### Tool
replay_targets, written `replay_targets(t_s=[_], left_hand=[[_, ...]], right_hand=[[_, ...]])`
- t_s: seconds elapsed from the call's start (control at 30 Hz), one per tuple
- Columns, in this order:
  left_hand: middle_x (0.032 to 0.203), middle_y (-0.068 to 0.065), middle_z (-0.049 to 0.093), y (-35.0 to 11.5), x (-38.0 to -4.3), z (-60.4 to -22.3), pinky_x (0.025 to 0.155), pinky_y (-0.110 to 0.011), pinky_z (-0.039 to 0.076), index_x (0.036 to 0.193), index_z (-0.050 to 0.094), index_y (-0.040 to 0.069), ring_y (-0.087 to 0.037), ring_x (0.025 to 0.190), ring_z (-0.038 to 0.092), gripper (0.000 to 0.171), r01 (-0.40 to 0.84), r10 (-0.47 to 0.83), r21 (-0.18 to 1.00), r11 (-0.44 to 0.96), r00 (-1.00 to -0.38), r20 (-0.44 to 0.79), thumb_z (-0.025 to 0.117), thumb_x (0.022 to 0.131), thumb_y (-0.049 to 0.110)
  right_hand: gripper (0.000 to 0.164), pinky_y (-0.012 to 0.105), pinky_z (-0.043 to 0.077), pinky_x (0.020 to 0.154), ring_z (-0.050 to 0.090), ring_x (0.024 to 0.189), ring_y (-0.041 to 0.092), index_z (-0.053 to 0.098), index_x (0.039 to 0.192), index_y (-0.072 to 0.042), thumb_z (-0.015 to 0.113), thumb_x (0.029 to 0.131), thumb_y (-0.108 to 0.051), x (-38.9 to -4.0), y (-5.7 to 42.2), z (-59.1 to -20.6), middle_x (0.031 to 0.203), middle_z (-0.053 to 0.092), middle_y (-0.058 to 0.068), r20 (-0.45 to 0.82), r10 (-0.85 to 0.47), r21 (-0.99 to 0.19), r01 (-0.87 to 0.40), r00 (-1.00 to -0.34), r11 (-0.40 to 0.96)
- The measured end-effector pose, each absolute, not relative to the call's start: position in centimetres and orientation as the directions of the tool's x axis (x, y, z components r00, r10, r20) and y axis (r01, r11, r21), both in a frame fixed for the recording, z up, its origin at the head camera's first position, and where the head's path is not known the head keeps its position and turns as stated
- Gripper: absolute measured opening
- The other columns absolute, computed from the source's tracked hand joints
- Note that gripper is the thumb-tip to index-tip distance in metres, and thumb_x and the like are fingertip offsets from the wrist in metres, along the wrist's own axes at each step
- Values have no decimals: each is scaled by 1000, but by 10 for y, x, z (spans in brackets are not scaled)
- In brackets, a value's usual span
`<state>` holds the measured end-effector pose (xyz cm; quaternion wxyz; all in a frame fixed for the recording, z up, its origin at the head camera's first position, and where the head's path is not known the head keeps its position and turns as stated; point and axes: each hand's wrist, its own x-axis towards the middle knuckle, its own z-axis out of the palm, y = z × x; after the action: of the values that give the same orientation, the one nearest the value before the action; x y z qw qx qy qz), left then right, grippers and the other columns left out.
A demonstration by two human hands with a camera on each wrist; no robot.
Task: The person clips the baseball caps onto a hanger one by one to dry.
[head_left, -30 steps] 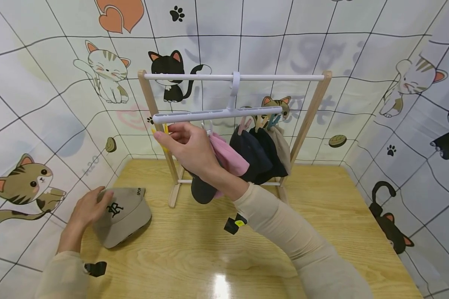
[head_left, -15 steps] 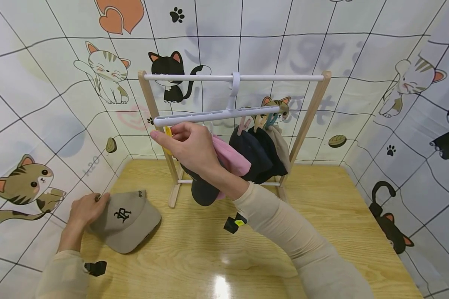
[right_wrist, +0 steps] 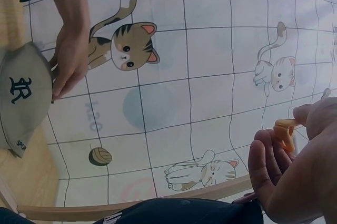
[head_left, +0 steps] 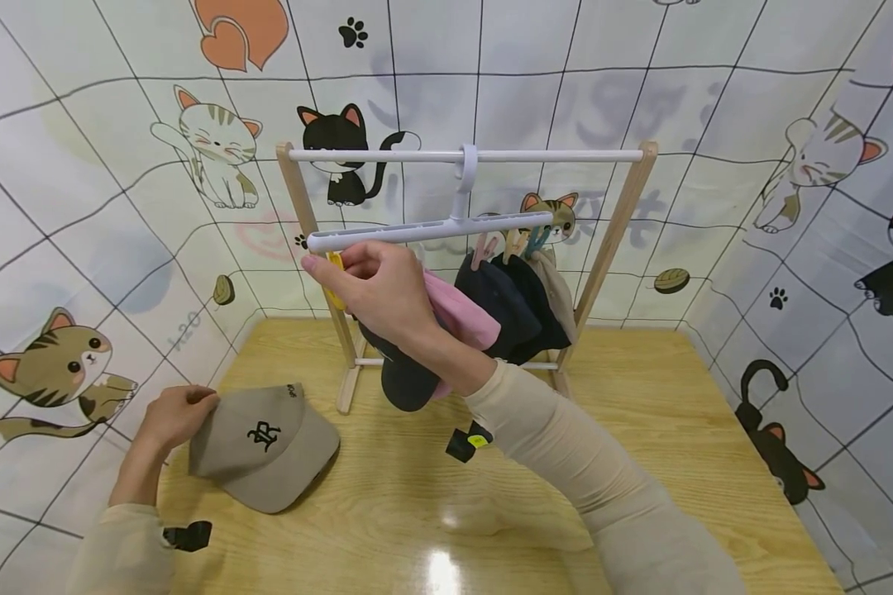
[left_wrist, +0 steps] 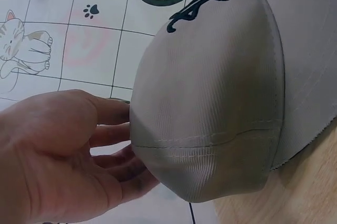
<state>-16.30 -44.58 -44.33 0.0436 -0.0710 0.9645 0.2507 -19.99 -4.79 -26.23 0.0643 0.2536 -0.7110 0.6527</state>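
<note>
On the left of the table, my left hand [head_left: 177, 420] grips the back edge of a beige baseball cap [head_left: 264, 442] with a black embroidered letter. The cap's brim points right and toward me. In the left wrist view, the fingers reach behind the cap [left_wrist: 205, 87]. My right hand [head_left: 387, 289] is raised under the left end of a pale hanger [head_left: 394, 235]. Between its thumb and fingers it pinches a yellow clothespin [right_wrist: 285, 132]. Beside and beneath this hand hang a black cap [head_left: 407, 382] and a pink cap [head_left: 465, 314], both partly hidden by it.
The hanger hooks onto the white rod [head_left: 558, 155] of a wooden rack [head_left: 625, 215]. Farther right on it hang a navy cap [head_left: 502, 306], a black cap [head_left: 546, 318] and a beige cap [head_left: 556, 281], with pink, tan and teal clothespins. Cat-print cloth lines the walls behind the table [head_left: 640, 463].
The beige baseball cap has slid right and slightly toward me, and the left hand has shifted to its back edge. The right hand has pinched the yellow clothespin and barely moved.
</note>
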Motion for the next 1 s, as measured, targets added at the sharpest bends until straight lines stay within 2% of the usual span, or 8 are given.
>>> replay_targets(t_s=[0.27, 0.43, 0.5, 0.63, 0.77, 0.9, 1.0], left_hand=[[153, -45, 57, -437, -161, -435, 103, -70, 56, 151, 60, -14, -65, 133, 60, 67, -201, -138, 538, 819, -978, -155, 48, 121, 43], [158, -45, 54, -424, -160, -422, 108, -73, 54, 152, 59, -16, -67, 140, 55, 73, -177, -116, 548, 818, -983, -145, 52, 120, 49], [156, -44, 56, -418, -160, -418, 108, -72, 55, 151, 61, -15, -66, 141, 56, 72, -159, -99, 567, 808, -986, -134, 55, 119, 49], [148, -41, 65, -405, -160, -413, 104, -64, 60, 146, 67, -11, -61, 137, 63, 63, -111, -56, 621, 776, -993, -108, 61, 118, 44], [142, -34, 72, -390, -159, -406, 94, -46, 64, 139, 73, -7, -53, 131, 70, 50, -35, 2, 653, 756, -998, -55, 63, 118, 37], [132, -26, 77, -375, -158, -397, 81, -30, 60, 137, 74, -2, -31, 112, 76, 41, 26, 52, 664, 748, -998, -20, 64, 118, 32], [127, -22, 79, -366, -157, -392, 78, -27, 58, 137, 74, 0, -15, 102, 71, 39, 45, 73, 670, 741, -997, -13, 64, 117, 32]], right_hand=[[28, 25, 54, 64, 67, 68, 12, 79, 104, -7, 84, 103, -34, -201, -47, -264, 82, 76, -1, 420, -293, -895, -445, -859, 25], [27, 26, 56, 64, 74, 77, 41, 79, 106, -6, 83, 104, -33, -202, -45, -264, 89, 80, 11, 413, -314, -898, -440, -855, 17], [27, 26, 57, 65, 74, 82, 48, 79, 107, -6, 82, 104, -33, -202, -44, -264, 92, 81, 14, 409, -319, -899, -437, -855, 17], [27, 27, 59, 65, 74, 76, 38, 80, 107, -7, 82, 104, -34, -203, -43, -265, 88, 80, 8, 396, -324, -904, -427, -859, 26], [28, 31, 62, 68, 74, 73, 25, 80, 108, -8, 83, 104, -36, -203, -41, -265, 90, 80, 7, 380, -331, -909, -416, -864, 40], [30, 34, 65, 71, 75, 76, 21, 80, 110, -8, 83, 104, -37, -204, -40, -264, 95, 82, 9, 365, -341, -915, -402, -867, 43], [29, 33, 66, 72, 75, 76, 17, 80, 111, -9, 82, 104, -37, -204, -39, -265, 95, 82, 6, 358, -347, -917, -397, -867, 45]])
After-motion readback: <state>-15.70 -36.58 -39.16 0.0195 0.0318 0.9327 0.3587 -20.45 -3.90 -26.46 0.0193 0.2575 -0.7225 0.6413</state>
